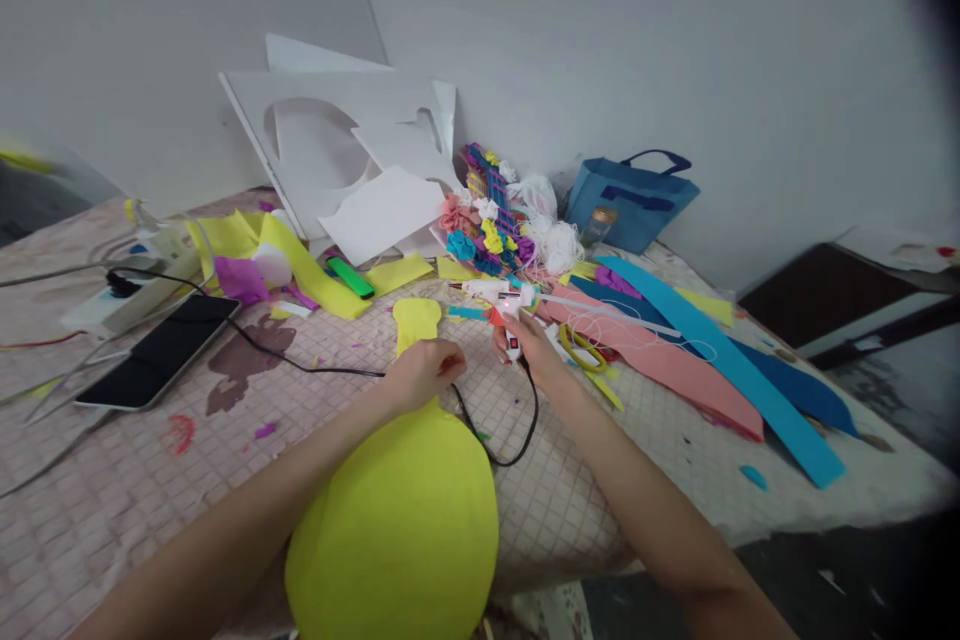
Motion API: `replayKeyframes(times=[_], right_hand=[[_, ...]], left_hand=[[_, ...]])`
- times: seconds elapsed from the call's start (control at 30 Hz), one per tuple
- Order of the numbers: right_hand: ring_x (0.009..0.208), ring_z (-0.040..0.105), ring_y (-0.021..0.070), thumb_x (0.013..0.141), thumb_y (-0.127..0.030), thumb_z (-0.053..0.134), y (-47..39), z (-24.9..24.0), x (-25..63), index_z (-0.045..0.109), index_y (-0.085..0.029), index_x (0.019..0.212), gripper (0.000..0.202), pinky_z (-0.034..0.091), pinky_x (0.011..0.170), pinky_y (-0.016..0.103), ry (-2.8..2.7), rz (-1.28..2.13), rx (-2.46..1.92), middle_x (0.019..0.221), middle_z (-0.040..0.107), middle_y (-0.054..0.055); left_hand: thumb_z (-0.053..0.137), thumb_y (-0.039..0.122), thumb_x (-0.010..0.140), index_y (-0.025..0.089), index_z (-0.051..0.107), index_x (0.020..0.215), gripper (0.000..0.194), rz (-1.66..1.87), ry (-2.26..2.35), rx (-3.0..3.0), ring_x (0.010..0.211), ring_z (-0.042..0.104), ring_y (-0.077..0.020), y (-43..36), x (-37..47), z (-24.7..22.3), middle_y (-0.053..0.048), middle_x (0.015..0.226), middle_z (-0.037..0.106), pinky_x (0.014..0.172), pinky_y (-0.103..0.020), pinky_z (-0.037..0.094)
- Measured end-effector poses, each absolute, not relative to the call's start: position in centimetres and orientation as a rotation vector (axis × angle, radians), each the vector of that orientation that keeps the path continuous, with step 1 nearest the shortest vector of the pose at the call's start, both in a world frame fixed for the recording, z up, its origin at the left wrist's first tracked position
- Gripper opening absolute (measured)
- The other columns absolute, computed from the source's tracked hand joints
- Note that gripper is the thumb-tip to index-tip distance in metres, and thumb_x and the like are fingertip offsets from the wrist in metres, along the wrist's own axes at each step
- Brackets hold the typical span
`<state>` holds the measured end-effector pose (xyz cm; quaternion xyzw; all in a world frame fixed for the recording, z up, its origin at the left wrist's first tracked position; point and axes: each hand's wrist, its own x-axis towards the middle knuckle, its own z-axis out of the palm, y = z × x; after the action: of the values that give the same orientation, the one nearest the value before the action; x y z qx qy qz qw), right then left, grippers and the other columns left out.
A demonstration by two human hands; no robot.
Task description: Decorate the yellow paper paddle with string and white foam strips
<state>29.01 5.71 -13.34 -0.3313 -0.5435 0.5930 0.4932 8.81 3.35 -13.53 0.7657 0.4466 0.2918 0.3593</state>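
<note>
My right hand (pixel 523 345) is wrapped round the handle of a white glue gun (pixel 501 294), whose nozzle points left; a red light glows on it and a clear glue stick (pixel 600 310) sticks out behind. My left hand (pixel 426 372) has its fingers curled in and lies across the narrow neck of a yellow cutout (pixel 405 520). The cutout has a large rounded body near me and a smaller flared end (pixel 417 318) beyond the hand. What the left fingers hold, if anything, is hidden. From the gun, a black cord (pixel 517 458) loops over the table.
A smartphone (pixel 161 350) and a power strip (pixel 131 300) with cables lie left. White cut boards (pixel 330 140) lean on the wall. Colourful paper flowers (pixel 487 220), a blue bag (pixel 630 205) and a glass jar (pixel 598 226) stand behind. Pink (pixel 652 355) and blue strips (pixel 750 370) lie right.
</note>
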Motion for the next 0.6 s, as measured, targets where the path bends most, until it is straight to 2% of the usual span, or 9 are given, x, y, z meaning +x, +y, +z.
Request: replayKeyframes(times=[0.13,0.2,0.3,0.4,0.5,0.6], right_hand=[[0.043,0.047,0.0084,0.083,-0.043,0.061,5.3,-13.1,28.8,0.045,-0.021,0.075,0.028,0.034,0.039,0.021,-1.334,1.429,-0.836,0.056,0.048,-0.007],[0.042,0.047,0.0085,0.084,-0.044,0.060,5.0,-12.9,28.5,0.045,-0.021,0.075,0.028,0.033,0.039,0.021,-1.298,1.455,-0.835,0.054,0.048,-0.007],[0.039,0.045,0.0087,0.085,-0.049,0.056,4.4,-12.3,27.7,0.046,-0.021,0.075,0.032,0.030,0.037,0.021,-1.243,1.490,-0.824,0.049,0.045,-0.007],[0.037,0.046,0.0091,0.085,-0.055,0.053,3.8,-11.9,27.0,0.044,-0.020,0.065,0.041,0.030,0.037,0.022,-1.246,1.481,-0.822,0.046,0.045,-0.005],[0.038,0.047,0.0095,0.084,-0.058,0.050,3.4,-11.9,26.4,0.045,-0.020,0.061,0.045,0.031,0.038,0.022,-1.275,1.493,-0.826,0.046,0.047,-0.004],[0.038,0.047,0.0099,0.084,-0.059,0.050,3.3,-12.2,26.2,0.047,-0.020,0.063,0.044,0.033,0.038,0.022,-1.297,1.504,-0.836,0.045,0.048,-0.003]], left_hand=[[0.066,0.016,0.069,0.018,0.066,0.065,0.005,0.914,1.155,1.712,0.057,0.047,-0.0115,3.4,9.0,-13.4,0.000,0.062,0.060,0.059,-0.024,0.034],[0.069,0.021,0.069,0.017,0.065,0.066,0.007,0.987,1.131,1.535,0.056,0.047,-0.0106,3.4,9.2,-13.2,0.000,0.061,0.058,0.056,-0.023,0.034],[0.071,0.036,0.070,0.016,0.068,0.079,0.022,1.061,1.052,1.237,0.052,0.047,-0.0083,3.5,9.7,-13.1,0.001,0.064,0.056,0.052,-0.022,0.035],[0.076,0.044,0.065,0.016,0.069,0.089,0.037,1.106,0.972,0.958,0.048,0.043,-0.0056,3.6,10.6,-13.1,0.003,0.063,0.052,0.048,-0.020,0.034],[0.084,0.040,0.055,0.016,0.069,0.086,0.042,1.133,0.902,0.737,0.048,0.042,-0.0042,4.1,11.4,-13.2,0.005,0.060,0.048,0.047,-0.018,0.032],[0.087,0.035,0.052,0.016,0.069,0.083,0.041,1.156,0.839,0.592,0.049,0.043,-0.0034,4.6,12.1,-13.3,0.005,0.062,0.051,0.047,-0.017,0.032]])
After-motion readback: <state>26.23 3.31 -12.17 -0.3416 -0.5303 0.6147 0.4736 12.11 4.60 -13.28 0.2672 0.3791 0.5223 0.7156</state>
